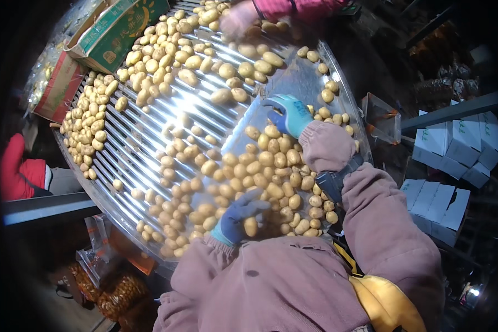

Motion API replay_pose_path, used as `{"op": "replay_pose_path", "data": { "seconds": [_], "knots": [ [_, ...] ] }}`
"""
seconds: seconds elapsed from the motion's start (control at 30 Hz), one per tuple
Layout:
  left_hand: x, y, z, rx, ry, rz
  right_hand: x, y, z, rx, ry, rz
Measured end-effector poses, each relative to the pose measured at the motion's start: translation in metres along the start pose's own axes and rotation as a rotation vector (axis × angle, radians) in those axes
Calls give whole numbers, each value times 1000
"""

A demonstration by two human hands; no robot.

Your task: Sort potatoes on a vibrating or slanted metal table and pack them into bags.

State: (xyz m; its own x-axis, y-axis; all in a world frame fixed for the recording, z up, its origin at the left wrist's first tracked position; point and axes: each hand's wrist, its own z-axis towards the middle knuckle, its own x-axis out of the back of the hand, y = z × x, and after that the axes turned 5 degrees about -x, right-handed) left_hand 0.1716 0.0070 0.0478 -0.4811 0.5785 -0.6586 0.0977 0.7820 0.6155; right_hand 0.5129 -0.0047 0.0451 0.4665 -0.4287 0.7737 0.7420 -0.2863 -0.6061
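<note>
My left hand (240, 216), in a blue and teal coated work glove, is low over the heap of potatoes (255, 168) just in front of my body. A single potato (250, 226) lies against its palm side; whether the fingers grip it cannot be made out. Farther forward, my right hand (288, 114) wears a matching glove. Its fingers are apart and curved, with nothing seen between them, above the metal plate at the heap's far edge. More potatoes lie across the sorting table of parallel metal bars (149, 137).
Another person's blurred hand (238, 20) reaches over potatoes at the far side. Green (118, 35) and red (60, 85) cardboard cartons stand at the left rim. A raised metal edge (348, 89) borders the right. White boxes (460, 137) are stacked beyond. A person in red sits at left.
</note>
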Motion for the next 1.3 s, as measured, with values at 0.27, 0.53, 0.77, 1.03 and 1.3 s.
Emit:
{"op": "replay_pose_path", "data": {
  "seconds": [0.27, 0.53, 0.77, 1.03, 1.3],
  "knots": [
    [1, 9, -10, 101, 124, -111, -76, -42, 90, -148, -186, -468],
    [7, 3, -10, -3, 197, -247, -36, -74, 10, -382, -245, 291],
    [12, 3, -3, -163, -218, -656, -39, -148, -133, 340, -178, 284],
    [60, -7, -61, -324, 118, -52, -35, -45, -107, 136, -234, -579],
    [100, -24, -131, -511, 343, -94, 16, 14, -222, 56, -296, -613]
  ]
}}
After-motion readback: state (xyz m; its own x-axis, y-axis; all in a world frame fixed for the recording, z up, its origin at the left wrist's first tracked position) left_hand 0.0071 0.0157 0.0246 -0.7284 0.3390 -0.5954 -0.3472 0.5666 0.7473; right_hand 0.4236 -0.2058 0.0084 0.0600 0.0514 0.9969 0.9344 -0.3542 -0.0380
